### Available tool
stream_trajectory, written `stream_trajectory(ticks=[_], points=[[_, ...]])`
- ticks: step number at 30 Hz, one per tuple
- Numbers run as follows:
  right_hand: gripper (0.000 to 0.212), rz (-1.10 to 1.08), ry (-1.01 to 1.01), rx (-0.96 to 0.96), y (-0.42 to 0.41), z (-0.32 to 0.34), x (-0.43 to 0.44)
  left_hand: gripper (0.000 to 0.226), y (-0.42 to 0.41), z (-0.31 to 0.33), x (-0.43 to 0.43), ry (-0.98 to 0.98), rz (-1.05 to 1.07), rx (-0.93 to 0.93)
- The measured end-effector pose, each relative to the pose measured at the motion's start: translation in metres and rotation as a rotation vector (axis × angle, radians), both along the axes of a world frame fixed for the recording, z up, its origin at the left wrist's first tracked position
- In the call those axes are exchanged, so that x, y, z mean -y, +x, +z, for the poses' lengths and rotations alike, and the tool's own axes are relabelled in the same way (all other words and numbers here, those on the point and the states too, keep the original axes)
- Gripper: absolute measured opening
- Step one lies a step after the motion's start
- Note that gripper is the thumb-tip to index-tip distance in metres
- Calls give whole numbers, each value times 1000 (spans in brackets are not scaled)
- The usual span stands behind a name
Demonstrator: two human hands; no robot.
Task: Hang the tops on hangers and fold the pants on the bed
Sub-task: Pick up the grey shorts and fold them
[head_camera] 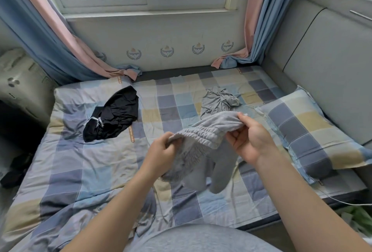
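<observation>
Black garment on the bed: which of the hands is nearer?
Left. The left hand grips the grey pants right of the black garment; the right hand grips them farther right.

Wall emblems point(133, 53) and sheet tags point(131, 134) carry lettering (all unreadable).

pants point(203, 131) over bed point(80, 171), pillow point(314, 131) right, shorts point(114, 114) left
</observation>
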State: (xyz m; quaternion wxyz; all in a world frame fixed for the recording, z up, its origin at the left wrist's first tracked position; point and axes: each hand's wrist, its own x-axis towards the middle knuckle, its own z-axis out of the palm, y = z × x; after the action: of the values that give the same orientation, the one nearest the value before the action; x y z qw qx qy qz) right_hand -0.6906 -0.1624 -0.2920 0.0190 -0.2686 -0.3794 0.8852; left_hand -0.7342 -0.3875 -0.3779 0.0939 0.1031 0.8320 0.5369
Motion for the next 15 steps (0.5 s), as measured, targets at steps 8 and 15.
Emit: stream_trajectory(ticks=[8, 15], points=[[16, 60, 289, 207, 0, -43, -6, 30, -12, 44, 10, -20, -71, -104], [61, 775, 868, -201, 2, -52, 48, 11, -6, 77, 13, -70, -234, 21]])
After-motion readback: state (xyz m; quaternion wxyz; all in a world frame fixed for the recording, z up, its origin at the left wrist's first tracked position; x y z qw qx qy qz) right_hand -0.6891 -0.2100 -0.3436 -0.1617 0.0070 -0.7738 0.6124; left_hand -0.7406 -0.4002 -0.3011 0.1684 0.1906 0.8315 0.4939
